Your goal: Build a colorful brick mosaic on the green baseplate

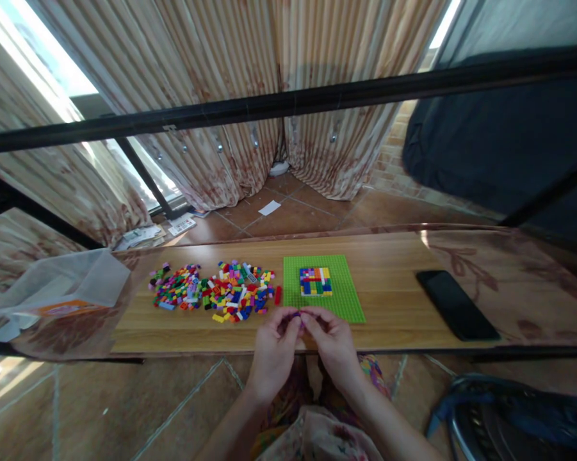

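Note:
My left hand (281, 334) and my right hand (327, 334) meet at the front edge of the board, fingertips together. Between them they pinch a small purple toy brick (296, 315), mostly covered by the fingers. Just beyond the hands lies a green baseplate (348, 298). On it sits a flat square of joined bricks (316, 282) in blue, white, red, yellow, green and orange. A red brick (278, 295) lies by the baseplate's left edge. Farther left is a loose pile of mixed bricks (240, 291).
A second pile of smaller bricks (177, 286) lies left of the first. A clear plastic box (77, 282) stands at the far left. A black phone (456, 304) lies at the right of the wooden board (389, 282). A black metal bar (288, 102) crosses beyond the table.

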Demonstrator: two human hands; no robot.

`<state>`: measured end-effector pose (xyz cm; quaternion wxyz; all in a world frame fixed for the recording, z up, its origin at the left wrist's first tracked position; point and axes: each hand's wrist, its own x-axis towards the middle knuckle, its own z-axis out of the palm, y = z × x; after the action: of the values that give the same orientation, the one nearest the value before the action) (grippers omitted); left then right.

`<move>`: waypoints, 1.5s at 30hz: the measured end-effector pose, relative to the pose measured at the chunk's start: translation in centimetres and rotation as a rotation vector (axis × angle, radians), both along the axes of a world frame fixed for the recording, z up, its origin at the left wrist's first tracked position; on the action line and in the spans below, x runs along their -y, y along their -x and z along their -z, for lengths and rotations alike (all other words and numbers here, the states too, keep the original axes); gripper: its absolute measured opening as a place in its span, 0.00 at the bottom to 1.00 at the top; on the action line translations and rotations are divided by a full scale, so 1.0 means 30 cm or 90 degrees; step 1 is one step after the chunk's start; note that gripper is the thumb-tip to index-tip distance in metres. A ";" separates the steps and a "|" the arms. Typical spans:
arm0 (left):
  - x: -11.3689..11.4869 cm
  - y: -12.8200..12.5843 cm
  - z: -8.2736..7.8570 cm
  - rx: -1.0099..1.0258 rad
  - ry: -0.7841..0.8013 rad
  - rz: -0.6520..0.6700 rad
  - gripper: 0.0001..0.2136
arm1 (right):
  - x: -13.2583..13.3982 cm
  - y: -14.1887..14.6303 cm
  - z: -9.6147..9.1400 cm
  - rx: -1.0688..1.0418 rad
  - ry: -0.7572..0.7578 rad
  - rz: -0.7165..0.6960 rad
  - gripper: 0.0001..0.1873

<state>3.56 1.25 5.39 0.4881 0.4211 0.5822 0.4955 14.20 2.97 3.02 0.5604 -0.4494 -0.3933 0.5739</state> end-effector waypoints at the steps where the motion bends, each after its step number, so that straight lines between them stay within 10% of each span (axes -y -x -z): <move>1: 0.003 -0.008 0.005 0.011 0.012 -0.015 0.10 | 0.006 0.003 0.002 -0.009 0.009 0.000 0.10; 22: -0.024 -0.002 0.105 0.036 0.019 -0.148 0.13 | -0.014 -0.036 0.033 -0.133 0.155 0.100 0.18; 34: -0.244 0.305 0.062 -0.779 -0.086 0.001 0.14 | -0.067 -0.224 0.064 -0.099 0.121 0.123 0.22; 45: -0.268 0.286 0.081 -0.877 -0.090 -0.018 0.14 | -0.144 -0.275 0.087 0.153 -0.002 0.083 0.17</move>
<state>-5.03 9.28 2.97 -0.0278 0.6630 0.7312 0.1578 22.46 7.30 0.41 0.5460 -0.5384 -0.4284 0.4781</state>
